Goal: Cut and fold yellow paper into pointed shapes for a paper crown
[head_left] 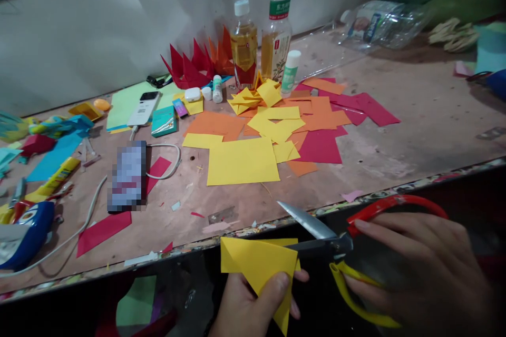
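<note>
Folded yellow paper triangle (253, 263) is sitting in the person's left hand (249, 308), held out just past the worn front edge of a pale plywood workbench (415, 142). The left thumb (279, 284) is pressing down on its upper face while the fingers (301, 276) are curling up behind it, so that hand is grasping the paper firmly. The right hand (419, 274) is gripping long steel scissors (308, 226) by their red and yellow plastic loop handles, with its fingers closing around the loops. The blades are standing slightly apart and pointing toward the bench, the lower one reaching the paper's top edge. Whether the paper is lying between them is hard to tell from this angle.

Several risks are arising here. The layers could slide under the thumb if the grip loosens, leaving a crooked or uneven cut. The left fingers are also sitting close to the blades, so a careless closing could nick them. Swinging the sharp tips forward could catch the loose sheets of yellow, orange and crimson construction paper (256, 142) spreading across the bench, or knock the clear plastic bottle of amber liquid (244, 45) standing behind them. A white glue stick (290, 73) is also standing near that pile.
</note>
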`<state>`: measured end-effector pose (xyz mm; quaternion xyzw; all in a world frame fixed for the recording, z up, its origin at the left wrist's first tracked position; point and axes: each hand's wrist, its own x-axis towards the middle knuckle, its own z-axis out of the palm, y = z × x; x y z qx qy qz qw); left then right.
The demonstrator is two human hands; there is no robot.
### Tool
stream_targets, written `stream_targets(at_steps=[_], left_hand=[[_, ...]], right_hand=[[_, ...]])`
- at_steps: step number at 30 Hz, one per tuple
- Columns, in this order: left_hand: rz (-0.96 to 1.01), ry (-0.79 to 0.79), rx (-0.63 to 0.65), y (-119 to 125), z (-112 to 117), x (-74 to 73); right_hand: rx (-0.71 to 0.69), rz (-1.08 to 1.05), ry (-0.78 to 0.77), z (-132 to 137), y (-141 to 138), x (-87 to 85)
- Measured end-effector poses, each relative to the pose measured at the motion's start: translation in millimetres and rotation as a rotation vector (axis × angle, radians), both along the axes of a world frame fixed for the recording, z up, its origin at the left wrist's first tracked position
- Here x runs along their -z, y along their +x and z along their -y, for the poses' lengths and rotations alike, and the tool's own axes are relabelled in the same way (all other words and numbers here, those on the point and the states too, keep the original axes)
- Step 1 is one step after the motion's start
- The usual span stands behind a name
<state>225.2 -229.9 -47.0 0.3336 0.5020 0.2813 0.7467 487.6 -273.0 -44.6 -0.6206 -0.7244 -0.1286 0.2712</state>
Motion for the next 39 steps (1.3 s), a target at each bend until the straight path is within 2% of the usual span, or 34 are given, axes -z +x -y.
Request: stream_targets(at_steps=[4,5,7,9,11,18,23,28,32,37,39], left_hand=[[-0.053,0.056,-0.01,3,4,4.2],[-0.053,0.083,-0.067,3,5,4.6],[-0.063,0.098,-0.264,5,7,5.0],[-0.103,0.052,-0.453,7,8,5.4],[-0.167,0.038,-0.525,9,9,6.2],[-0.209,0.156,-0.464,12,14,8.1],[-0.166,0.241,-0.475,13,5,3.6],[-0.353,0.394,-0.478,6,-9,-8.9],[-0.385,0.383,-0.446,-3,-18,-17.4],[-0.361,0.301,-0.419,-11,-20,-22.9],[-0.322,0.256,-0.428,-13,-20,-23.8]], right_hand=[[-0.09,0.04,-0.052,-3,-9,0.4],[-0.088,0.026,-0.075,-3,-12,0.9],[-0.07,-0.022,-0.113,-4,-18,1.7],[-0.051,-0.058,-0.122,-3,-25,1.8],[-0.043,-0.071,-0.104,-3,-34,0.9],[-0.054,-0.167,-0.102,-12,-61,-6.9],[-0.042,-0.151,-0.081,-14,-70,-5.6],[-0.046,-0.218,-0.18,-4,-80,5.0],[-0.038,-0.236,-0.244,4,-91,12.9],[-0.052,-0.198,-0.089,3,-97,18.1],[-0.052,-0.199,-0.096,4,-95,20.3]])
